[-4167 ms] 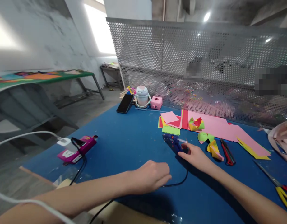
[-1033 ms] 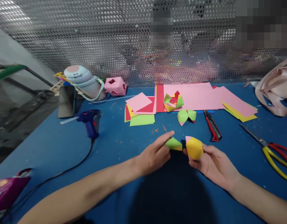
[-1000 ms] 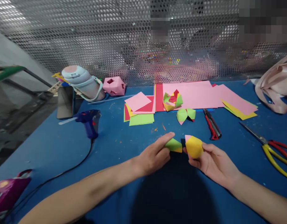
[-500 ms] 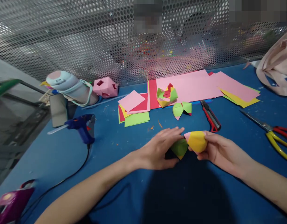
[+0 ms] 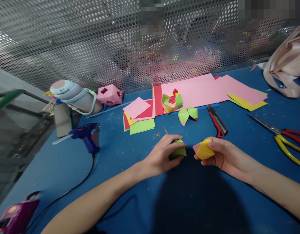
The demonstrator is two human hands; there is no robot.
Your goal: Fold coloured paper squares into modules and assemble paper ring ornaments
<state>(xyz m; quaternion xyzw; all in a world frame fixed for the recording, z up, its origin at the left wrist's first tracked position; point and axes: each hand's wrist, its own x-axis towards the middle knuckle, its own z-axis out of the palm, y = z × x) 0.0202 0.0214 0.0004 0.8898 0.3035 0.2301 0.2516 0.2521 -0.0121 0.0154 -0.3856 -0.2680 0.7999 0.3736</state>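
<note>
My left hand (image 5: 164,154) is curled around a green and yellow folded paper piece (image 5: 178,151), low over the blue table (image 5: 130,169). My right hand (image 5: 221,156) pinches a yellow and pink folded paper piece (image 5: 202,150) just to its right. A small gap separates the two pieces. Behind them lie a green folded unit (image 5: 187,114) and a multicoloured folded piece (image 5: 172,101).
A blue glue gun (image 5: 87,139) with its black cord lies to the left. A red and black utility knife (image 5: 216,121) and yellow-handled scissors (image 5: 283,138) lie to the right. Coloured paper squares (image 5: 140,115), pink sheets (image 5: 201,91), a pink paper cube (image 5: 109,95), a bottle (image 5: 74,97) and a perforated metal screen (image 5: 91,42) stand behind.
The two folded pieces were pressed together half a second ago and now sit slightly apart. Four seconds ago my hands were at the glue gun and its cord.
</note>
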